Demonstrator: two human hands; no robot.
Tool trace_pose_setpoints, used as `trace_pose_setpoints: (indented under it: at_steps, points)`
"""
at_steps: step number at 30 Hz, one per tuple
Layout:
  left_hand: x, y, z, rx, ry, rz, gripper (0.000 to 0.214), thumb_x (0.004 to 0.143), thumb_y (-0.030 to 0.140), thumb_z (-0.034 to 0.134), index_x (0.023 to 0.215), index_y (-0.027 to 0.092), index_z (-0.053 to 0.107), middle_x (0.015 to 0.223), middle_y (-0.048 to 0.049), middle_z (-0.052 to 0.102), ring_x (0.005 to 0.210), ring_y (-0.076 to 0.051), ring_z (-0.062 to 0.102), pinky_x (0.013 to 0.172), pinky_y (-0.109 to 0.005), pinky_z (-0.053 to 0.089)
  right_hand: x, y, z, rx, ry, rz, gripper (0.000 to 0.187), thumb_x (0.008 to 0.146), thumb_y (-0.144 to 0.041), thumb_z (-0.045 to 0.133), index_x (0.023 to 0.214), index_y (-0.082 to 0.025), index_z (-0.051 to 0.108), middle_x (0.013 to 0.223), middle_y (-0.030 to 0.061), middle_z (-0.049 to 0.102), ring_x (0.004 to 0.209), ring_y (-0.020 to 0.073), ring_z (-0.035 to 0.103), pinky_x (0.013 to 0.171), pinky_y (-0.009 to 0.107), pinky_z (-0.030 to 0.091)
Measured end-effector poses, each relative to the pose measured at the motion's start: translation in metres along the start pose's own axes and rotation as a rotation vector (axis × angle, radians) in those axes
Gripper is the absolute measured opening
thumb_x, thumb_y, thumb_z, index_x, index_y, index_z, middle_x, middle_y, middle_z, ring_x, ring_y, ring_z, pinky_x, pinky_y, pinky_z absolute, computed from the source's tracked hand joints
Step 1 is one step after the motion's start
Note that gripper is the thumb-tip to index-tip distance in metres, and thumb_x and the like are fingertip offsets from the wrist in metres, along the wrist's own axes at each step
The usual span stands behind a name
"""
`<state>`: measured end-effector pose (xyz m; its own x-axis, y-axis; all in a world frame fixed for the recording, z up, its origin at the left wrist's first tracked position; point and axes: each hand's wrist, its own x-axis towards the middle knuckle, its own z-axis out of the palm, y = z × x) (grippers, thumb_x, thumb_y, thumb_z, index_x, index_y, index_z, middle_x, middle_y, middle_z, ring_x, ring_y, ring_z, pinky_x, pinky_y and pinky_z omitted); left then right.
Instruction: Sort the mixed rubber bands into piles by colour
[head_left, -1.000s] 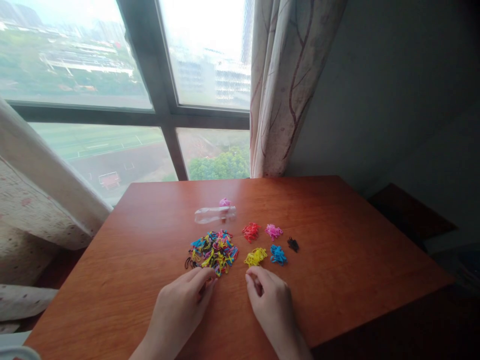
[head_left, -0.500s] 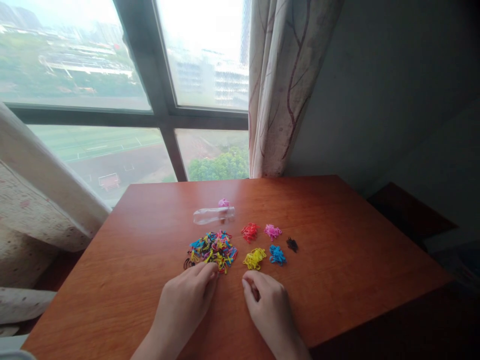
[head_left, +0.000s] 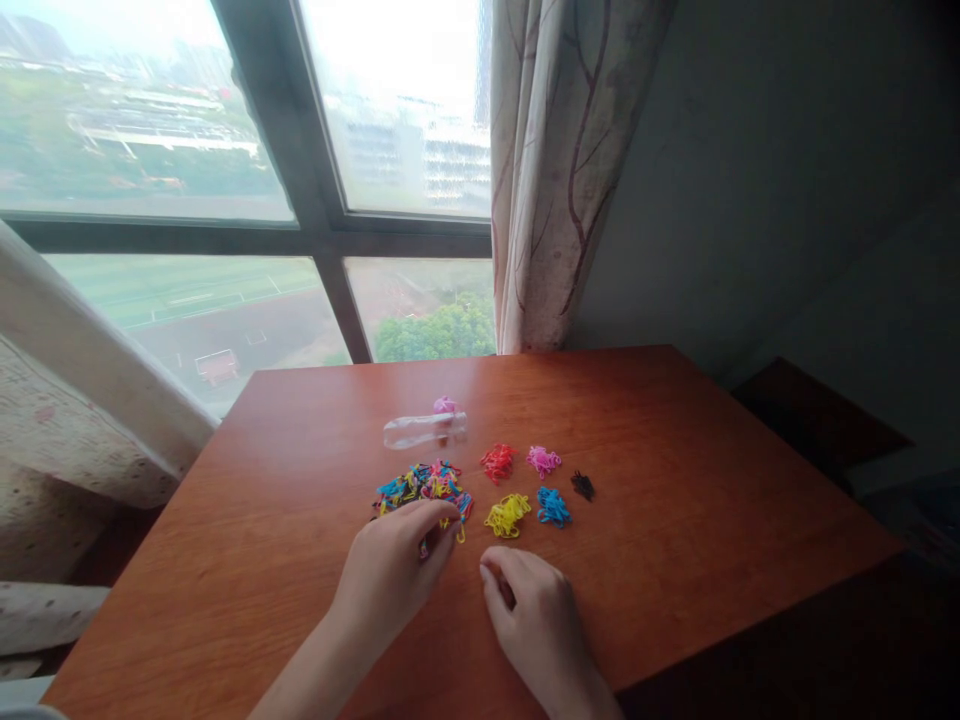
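Observation:
A mixed heap of small coloured rubber bands (head_left: 420, 486) lies on the wooden table (head_left: 675, 500). My left hand (head_left: 390, 575) rests over the heap's near edge, fingers curled onto the bands and covering part of them. My right hand (head_left: 536, 615) lies just right of it, fingers curled in a loose pinch near the table surface; what they hold is hidden. Sorted little piles sit beyond: yellow (head_left: 508, 514), blue (head_left: 553, 506), red (head_left: 497, 462), pink (head_left: 543, 460) and black (head_left: 582, 485).
A clear plastic bottle (head_left: 424, 430) lies on its side behind the heap, with a small pink cap (head_left: 444, 405) beside it. A window and patterned curtain (head_left: 555, 170) stand behind the table. The table's right edge drops to a dark lower surface (head_left: 817, 420).
My left hand has slid forward and right onto the near edge of the mixed heap. My right hand has drawn back slightly toward me.

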<state>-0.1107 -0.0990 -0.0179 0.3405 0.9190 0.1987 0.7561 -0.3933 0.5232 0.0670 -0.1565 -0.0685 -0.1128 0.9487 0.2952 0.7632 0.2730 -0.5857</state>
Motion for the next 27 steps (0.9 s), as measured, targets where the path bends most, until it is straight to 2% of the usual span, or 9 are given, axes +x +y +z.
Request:
trace_pose_setpoints:
  at_steps: [6,11,15,20,24,27]
  points:
    - [0.029,0.024,0.015,-0.003,-0.133,0.061,0.016,0.084,0.019,0.054,0.083,0.024,0.069,0.073,0.0009,0.071,0.067,-0.014,0.065,0.061,-0.022,0.044,0.0,0.001,-0.001,0.014,-0.01,-0.007,0.021,0.091,-0.016,0.044,0.079,-0.022,0.061,0.072,0.0002,0.065,0.067,0.0159,0.062,0.062,0.023,0.036]
    - [0.04,0.031,0.025,0.03,-0.168,0.082,0.015,0.08,0.016,0.057,0.078,0.024,0.069,0.073,0.001,0.072,0.066,-0.015,0.066,0.057,-0.021,0.042,0.001,0.002,0.0,0.013,0.015,-0.02,0.02,0.089,-0.013,0.046,0.079,-0.022,0.061,0.073,0.0012,0.067,0.068,0.0157,0.064,0.063,0.021,0.037]
    - [0.04,0.031,0.023,0.076,-0.164,0.066,0.013,0.081,0.017,0.057,0.08,0.024,0.068,0.076,-0.0008,0.073,0.066,-0.016,0.066,0.057,-0.022,0.042,0.001,0.001,-0.001,0.026,0.013,-0.021,0.021,0.089,-0.013,0.045,0.079,-0.022,0.061,0.073,0.0008,0.067,0.069,0.0155,0.065,0.064,0.021,0.039]
    - [0.03,0.019,0.005,0.107,-0.12,0.018,0.018,0.089,0.023,0.05,0.085,0.024,0.068,0.08,-0.0023,0.073,0.075,-0.018,0.068,0.062,-0.023,0.042,0.0,0.0,-0.001,0.019,0.008,-0.019,0.021,0.091,-0.016,0.045,0.08,-0.023,0.061,0.072,-0.0002,0.066,0.067,0.0153,0.063,0.063,0.022,0.038]
    - [0.012,-0.004,-0.01,0.088,-0.074,-0.045,0.021,0.092,0.03,0.048,0.095,0.024,0.069,0.08,-0.0014,0.073,0.068,-0.016,0.066,0.06,-0.024,0.043,0.0,0.0,-0.001,-0.002,-0.011,-0.01,0.02,0.091,-0.016,0.045,0.082,-0.023,0.061,0.073,-0.0008,0.066,0.067,0.0154,0.062,0.063,0.023,0.036]
    - [-0.007,-0.022,-0.013,0.068,-0.048,-0.087,0.022,0.092,0.032,0.049,0.094,0.023,0.069,0.077,-0.0006,0.072,0.063,-0.015,0.064,0.058,-0.024,0.044,0.002,-0.002,0.0,-0.018,-0.012,-0.004,0.019,0.091,-0.016,0.046,0.081,-0.023,0.06,0.071,-0.0013,0.064,0.065,0.0144,0.061,0.061,0.023,0.034]
